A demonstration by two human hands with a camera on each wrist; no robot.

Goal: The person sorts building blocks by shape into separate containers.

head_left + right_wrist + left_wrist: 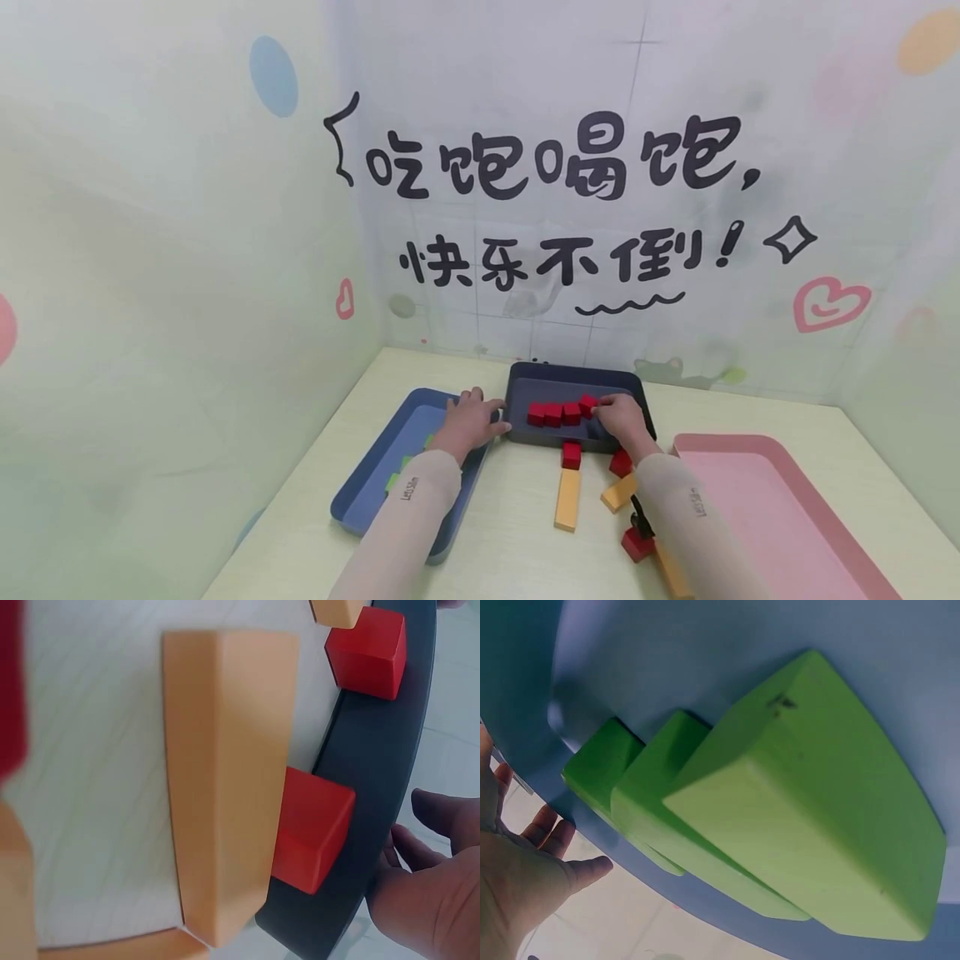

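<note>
My right hand (624, 421) reaches into the dark tray (641, 385) and pinches a red block (588, 406), which sits tilted at the right end of a short row. Beside it in that row are more red blocks (553, 414). In the right wrist view the fingertips are hidden behind the tray's wall. My left hand (471, 423), fingers spread, is between the blue tray (347, 500) and the dark tray's left side. Whether it touches a rim I cannot tell. Green blocks (810, 802) lie in the blue tray below the left wrist.
Outside the dark tray's front wall lie a red block (572, 455) and a long yellow block (567, 500). Further red and yellow blocks (619, 493) lie under the right forearm, near a small black object (640, 518). A pink tray (757, 492) stands on the right.
</note>
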